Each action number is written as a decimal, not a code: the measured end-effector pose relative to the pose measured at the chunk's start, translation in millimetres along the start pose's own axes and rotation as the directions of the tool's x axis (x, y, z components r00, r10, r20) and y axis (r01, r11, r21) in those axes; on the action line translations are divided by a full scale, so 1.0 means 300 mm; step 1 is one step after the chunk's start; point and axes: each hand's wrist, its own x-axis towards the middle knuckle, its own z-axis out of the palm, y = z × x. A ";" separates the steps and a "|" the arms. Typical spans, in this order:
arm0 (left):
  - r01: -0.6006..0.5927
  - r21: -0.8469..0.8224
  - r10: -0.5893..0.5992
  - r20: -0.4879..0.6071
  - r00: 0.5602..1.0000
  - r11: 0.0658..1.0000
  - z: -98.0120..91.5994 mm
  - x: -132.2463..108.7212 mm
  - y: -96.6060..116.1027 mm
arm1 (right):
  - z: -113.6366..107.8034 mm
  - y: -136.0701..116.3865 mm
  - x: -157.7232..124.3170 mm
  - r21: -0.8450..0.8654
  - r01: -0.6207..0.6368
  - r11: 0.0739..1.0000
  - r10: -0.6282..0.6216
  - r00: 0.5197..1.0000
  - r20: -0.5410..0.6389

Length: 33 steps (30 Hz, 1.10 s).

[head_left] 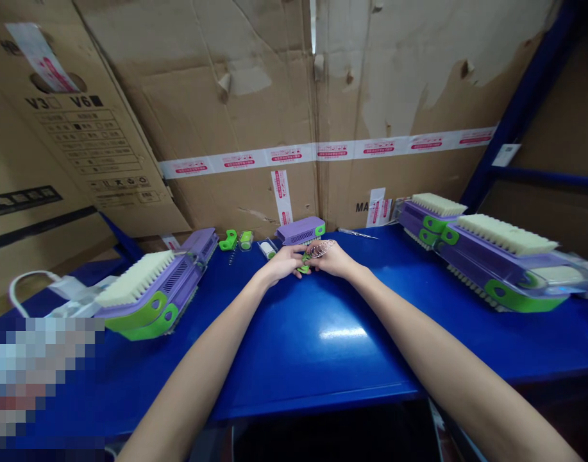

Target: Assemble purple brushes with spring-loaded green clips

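My left hand [282, 264] and my right hand [334, 258] meet over the blue table, just in front of a purple brush body [301, 230]. Between their fingertips is a small bright green plastic part [304, 268], pinched from both sides and partly covered. A shiny metal coil spring [321, 249] shows at the fingers of my right hand; how it is held cannot be made out. Left of my hands lie a clear piece with a white insert [267, 249], a green bracket [228, 240], a green-and-clear piece [246, 240] and a thin dark spring [233, 256].
Purple brushes with cream bristles and green ends are stacked at left [149, 289] and right [500, 256]. Tweezers [358, 233] lie at the back of the blue table [317, 359]. Taped cardboard [236, 115] walls the rear. A white plug with cable [72, 287] sits at far left.
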 end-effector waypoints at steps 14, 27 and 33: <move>-0.019 0.023 0.019 0.017 1.000 1.000 -0.001 0.004 -0.017 | -0.004 -0.022 0.002 -0.263 0.019 0.965 -0.028 0.999 -0.029; -0.026 -0.097 0.029 0.039 0.999 0.995 -0.009 -0.003 -0.020 | -0.021 -0.034 -0.015 -0.102 0.077 0.992 -0.071 0.995 0.067; -0.055 -0.130 0.046 -0.068 0.997 0.990 0.011 -0.004 -0.021 | -0.016 -0.040 -0.025 -0.208 0.056 0.976 -0.061 0.998 -0.015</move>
